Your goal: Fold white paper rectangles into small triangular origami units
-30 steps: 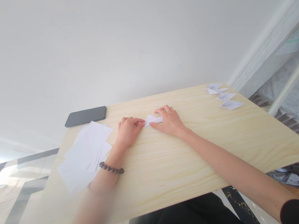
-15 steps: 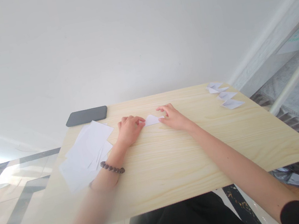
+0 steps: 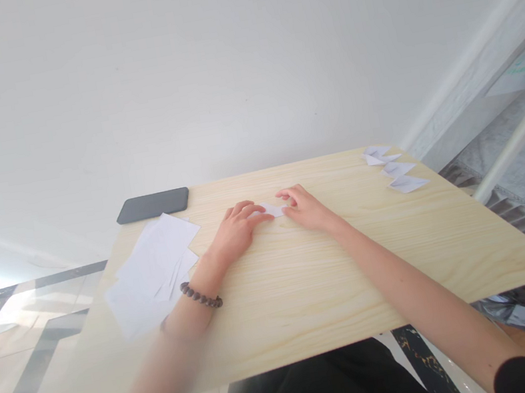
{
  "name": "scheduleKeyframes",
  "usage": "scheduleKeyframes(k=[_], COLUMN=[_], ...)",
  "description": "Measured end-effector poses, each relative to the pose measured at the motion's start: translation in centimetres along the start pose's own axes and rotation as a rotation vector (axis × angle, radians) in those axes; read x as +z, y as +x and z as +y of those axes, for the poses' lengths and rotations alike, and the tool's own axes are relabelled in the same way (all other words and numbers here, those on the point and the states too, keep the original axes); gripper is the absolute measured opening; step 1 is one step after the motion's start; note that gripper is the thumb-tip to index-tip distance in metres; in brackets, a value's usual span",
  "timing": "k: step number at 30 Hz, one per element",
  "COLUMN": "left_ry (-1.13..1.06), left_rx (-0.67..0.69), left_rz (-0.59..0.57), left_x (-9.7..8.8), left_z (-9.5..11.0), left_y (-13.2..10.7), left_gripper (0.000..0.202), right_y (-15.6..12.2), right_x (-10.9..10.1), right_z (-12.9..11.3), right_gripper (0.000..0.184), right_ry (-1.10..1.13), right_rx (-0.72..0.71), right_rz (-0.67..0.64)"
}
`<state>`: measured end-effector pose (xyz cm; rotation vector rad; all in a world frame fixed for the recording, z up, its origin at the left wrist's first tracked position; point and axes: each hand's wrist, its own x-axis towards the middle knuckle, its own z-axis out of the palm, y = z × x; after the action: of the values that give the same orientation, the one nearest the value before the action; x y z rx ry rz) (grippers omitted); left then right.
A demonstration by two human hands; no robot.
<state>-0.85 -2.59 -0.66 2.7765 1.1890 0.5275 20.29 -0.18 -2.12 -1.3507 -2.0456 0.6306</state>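
A small piece of folded white paper [image 3: 273, 209] lies on the wooden table between my two hands. My left hand [image 3: 239, 231], wearing a dark beaded bracelet [image 3: 201, 295], grips the paper's left side, with its thumb along the near edge and fingers over the top. They hide that end. At the right corner, my right hand [image 3: 306, 209] holds the paper by the thumb, its index finger curled above. Whether the right fingers press the paper from behind is hard to see.
Loose white paper sheets [image 3: 152, 260] overlap on the left of the table [image 3: 301, 298]. Behind them is a dark grey phone-like slab [image 3: 152, 206]. Several folded paper pieces [image 3: 407, 183] line the far right edge. A pale wall [image 3: 240, 71] rises behind the table.
My left hand has slid rightward over the folded paper, its thumb now along the near edge and covering more of it. The right hand has barely moved.
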Motion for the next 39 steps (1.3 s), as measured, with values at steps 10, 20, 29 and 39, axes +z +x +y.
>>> scheduleKeyframes(k=[10, 20, 29, 39], left_ry=[0.009, -0.056, -0.064, -0.014], left_rx=[0.011, -0.021, -0.040, -0.072], left_rz=[0.012, 0.043, 0.088, 0.088], left_x=[0.1, 0.4, -0.4, -1.3], left_z=[0.0, -1.1, -1.4, -1.5], left_y=[0.1, 0.2, 0.0, -0.2], left_gripper=[0.050, 0.032, 0.022, 0.022], right_y=[-0.1, -0.1, -0.1, -0.2], right_x=[0.9, 0.1, 0.2, 0.2], right_z=[-0.6, -1.1, -0.8, -0.9], right_gripper=[0.034, 0.027, 0.024, 0.023], right_ry=[-0.248, -0.226, -0.228, -0.224], right_rx=[0.007, -0.008, -0.017, -0.029], right_rz=[0.048, -0.032, -0.028, -0.023])
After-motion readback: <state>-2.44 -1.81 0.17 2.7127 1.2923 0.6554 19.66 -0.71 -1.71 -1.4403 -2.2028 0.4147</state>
